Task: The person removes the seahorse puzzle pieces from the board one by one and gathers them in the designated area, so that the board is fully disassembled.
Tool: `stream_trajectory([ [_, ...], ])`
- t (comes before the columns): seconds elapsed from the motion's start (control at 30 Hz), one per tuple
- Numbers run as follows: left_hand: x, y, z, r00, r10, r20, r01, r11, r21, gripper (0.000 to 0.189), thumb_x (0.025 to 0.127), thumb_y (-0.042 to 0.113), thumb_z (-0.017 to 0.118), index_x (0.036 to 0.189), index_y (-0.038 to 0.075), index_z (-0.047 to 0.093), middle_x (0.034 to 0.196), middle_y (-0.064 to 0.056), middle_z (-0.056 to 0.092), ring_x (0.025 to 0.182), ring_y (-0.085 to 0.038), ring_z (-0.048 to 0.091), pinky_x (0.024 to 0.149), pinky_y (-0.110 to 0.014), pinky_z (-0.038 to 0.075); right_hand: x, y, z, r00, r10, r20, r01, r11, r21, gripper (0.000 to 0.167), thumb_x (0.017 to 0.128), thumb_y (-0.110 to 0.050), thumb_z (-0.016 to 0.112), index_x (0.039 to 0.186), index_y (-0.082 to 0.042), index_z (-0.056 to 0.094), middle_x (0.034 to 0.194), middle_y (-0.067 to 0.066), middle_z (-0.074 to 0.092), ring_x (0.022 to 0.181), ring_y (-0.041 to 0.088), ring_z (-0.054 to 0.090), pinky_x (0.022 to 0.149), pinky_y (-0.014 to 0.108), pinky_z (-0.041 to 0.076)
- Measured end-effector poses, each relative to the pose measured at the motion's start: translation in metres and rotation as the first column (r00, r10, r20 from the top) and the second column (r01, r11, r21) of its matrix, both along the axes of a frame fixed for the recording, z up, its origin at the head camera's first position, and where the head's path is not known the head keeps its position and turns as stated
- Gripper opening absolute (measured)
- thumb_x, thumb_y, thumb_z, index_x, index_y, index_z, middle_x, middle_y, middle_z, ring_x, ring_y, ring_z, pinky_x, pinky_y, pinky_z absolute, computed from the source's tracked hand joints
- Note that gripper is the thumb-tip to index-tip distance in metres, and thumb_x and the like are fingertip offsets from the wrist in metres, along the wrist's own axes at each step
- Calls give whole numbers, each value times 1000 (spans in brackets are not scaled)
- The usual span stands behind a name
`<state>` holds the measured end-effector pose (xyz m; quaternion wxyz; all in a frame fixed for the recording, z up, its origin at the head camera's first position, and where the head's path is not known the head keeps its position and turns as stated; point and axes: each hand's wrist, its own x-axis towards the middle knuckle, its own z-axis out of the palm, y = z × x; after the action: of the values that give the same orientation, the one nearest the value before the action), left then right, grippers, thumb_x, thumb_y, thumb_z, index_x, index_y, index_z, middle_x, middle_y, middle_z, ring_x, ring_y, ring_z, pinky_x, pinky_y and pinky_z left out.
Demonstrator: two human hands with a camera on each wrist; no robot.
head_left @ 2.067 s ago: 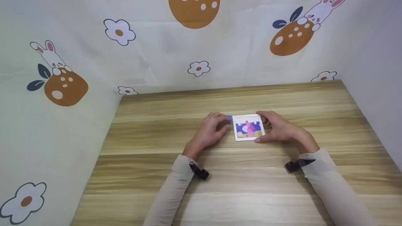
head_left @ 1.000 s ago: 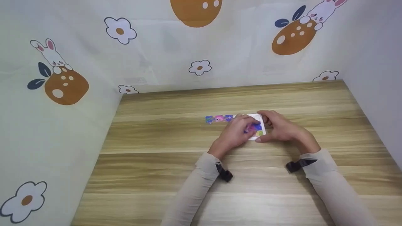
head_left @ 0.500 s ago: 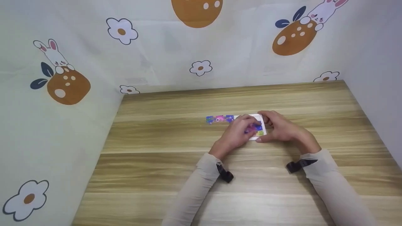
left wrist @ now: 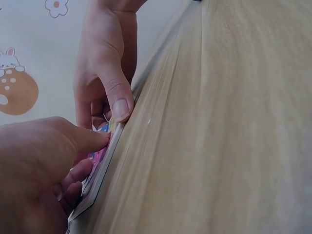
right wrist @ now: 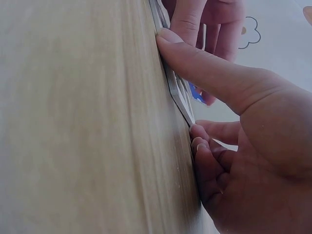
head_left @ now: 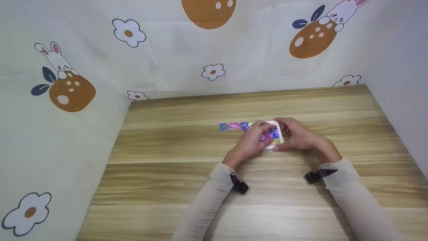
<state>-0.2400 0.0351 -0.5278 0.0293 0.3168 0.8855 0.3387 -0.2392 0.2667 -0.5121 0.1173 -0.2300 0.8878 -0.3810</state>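
A white-framed jigsaw puzzle board (head_left: 280, 135) lies on the table, with blue, pink and yellow pieces in it. My right hand (head_left: 299, 135) grips its right side, thumb on the near corner and fingers at the far corner. Over the board's left part is my left hand (head_left: 250, 139), its fingers bent down and hiding much of the picture. In the right wrist view a blue puzzle piece (right wrist: 196, 95) sits tilted at the left hand's fingertips, above the board. Left of the board lies a row of puzzle pieces (head_left: 233, 126), blue and pink.
The wood-grain table (head_left: 160, 140) stretches around the board. A patterned cloth wall (head_left: 174, 60) stands behind it and another to the left; a plain pale wall (head_left: 398, 67) rises at the right. Each wrist wears a black strapped camera (head_left: 240, 185).
My left hand has moved right from the loose pieces onto the board, uncovering the row. Since then its fingers have shifted only slightly over the board. The right hand keeps its grip.
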Motion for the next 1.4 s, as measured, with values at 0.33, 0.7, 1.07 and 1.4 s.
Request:
stream_trajectory([
  [0.33,0,2,-5,999,-17,-44,16,1000,-25,36,102,24,74,138,20,72,135,0,65,120,-14,61,103,-31,50,0,0,1,1000,15,-7,-15,1000,-14,97,77,-26,100,153,4,49,118,15,62,108,27,58,96,34,46],
  [0.7,2,5,-5,997,26,-76,-31,998,-57,41,103,29,74,140,10,71,143,-4,61,123,-15,64,107,-26,53,0,0,0,1000,4,-22,-4,1000,0,100,77,-30,101,155,4,48,121,15,64,112,28,57,98,39,45],
  [1.07,4,6,-5,996,55,-67,-56,998,-8,36,102,28,77,134,18,66,128,1,67,110,-10,63,95,-24,53,0,1,-2,999,9,-42,-10,1000,-20,95,76,-28,101,152,3,52,115,13,61,107,26,55,94,35,43],
  [1.4,3,4,-6,998,54,-32,-52,997,59,35,100,20,79,134,14,72,116,-4,67,103,-12,64,90,-17,52,1,0,0,999,6,-34,-7,1000,-25,95,76,-28,101,151,3,53,116,14,62,108,27,55,94,36,43],
])
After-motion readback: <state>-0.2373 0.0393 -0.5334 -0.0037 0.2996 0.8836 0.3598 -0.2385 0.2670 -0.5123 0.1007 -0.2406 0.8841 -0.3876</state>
